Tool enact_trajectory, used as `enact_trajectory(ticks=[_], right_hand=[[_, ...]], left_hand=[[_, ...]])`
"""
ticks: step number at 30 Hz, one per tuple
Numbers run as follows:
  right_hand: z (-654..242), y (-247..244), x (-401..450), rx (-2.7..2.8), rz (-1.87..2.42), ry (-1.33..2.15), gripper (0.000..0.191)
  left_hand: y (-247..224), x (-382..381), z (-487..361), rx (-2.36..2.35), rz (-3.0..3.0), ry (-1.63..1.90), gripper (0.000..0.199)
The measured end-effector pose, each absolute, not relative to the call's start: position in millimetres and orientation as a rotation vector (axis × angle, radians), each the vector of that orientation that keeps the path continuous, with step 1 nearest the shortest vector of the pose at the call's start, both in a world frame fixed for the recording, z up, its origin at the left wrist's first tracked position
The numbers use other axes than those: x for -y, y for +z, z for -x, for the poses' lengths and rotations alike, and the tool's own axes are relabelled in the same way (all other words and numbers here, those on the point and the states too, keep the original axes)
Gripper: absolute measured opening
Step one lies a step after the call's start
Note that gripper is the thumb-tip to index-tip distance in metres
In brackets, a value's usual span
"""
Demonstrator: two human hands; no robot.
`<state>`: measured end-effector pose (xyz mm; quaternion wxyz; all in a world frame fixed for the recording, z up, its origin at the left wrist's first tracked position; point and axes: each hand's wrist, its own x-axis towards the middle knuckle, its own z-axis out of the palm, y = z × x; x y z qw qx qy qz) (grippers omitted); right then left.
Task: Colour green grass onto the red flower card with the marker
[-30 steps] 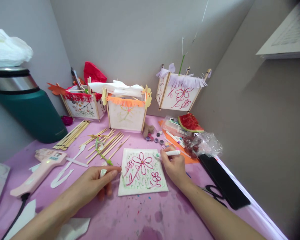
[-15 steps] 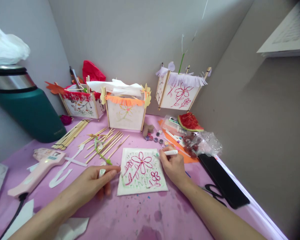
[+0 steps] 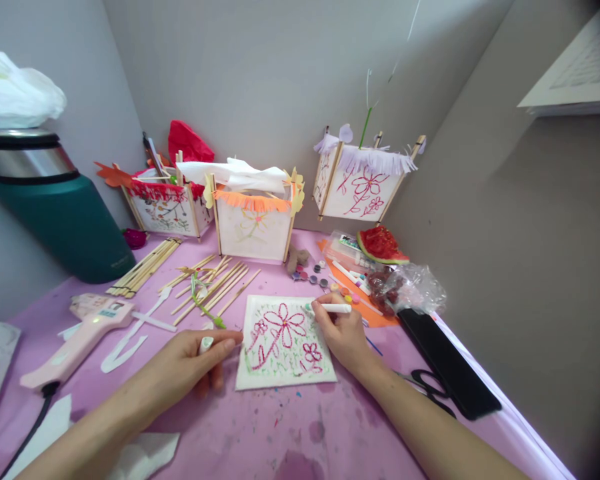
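A white square sheet (image 3: pixel 290 381) lies on the purple table cover, drawn with dark pink flowers and short green strokes. My right hand (image 3: pixel 341 333) is closed round a white marker (image 3: pixel 336 308), whose green tip is at the sheet's upper right part. At the sheet's left edge is my left hand (image 3: pixel 203 357), its index finger touching the edge. A small white marker cap (image 3: pixel 206 344) with a green end is pinched between its thumb and fingers.
Behind stand paper lanterns (image 3: pixel 253 233) on stick frames, one hanging at right (image 3: pixel 363 187). Wooden sticks (image 3: pixel 230 287), a pink glue gun (image 3: pixel 85 340) and a teal bottle (image 3: pixel 65 220) are at left. Paint pots (image 3: pixel 313 280), scissors (image 3: pixel 430 387) and a black case (image 3: pixel 447 360) are at right.
My right hand has moved slightly left with the marker, along the upper part of the sheet. My left hand keeps its place at the sheet's edge. The view has shifted slightly.
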<state>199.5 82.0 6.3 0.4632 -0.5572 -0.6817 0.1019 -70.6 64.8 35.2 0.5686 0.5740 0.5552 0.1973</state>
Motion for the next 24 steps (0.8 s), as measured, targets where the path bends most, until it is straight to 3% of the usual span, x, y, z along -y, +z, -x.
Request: enact_trajectory(ticks=[15,24], right_hand=[[-199.6,6.9,-81.8,1.677,1.376,0.186,0.022],[-195.8,3.4,-80.7,1.706,1.318,0.381,0.018]], left_hand=[[34.8,-65.0,71.4,-1.301,-1.38,0.449,0.076],[35.2,-65.0,71.0,-1.301,-1.373,0.46,0.075]])
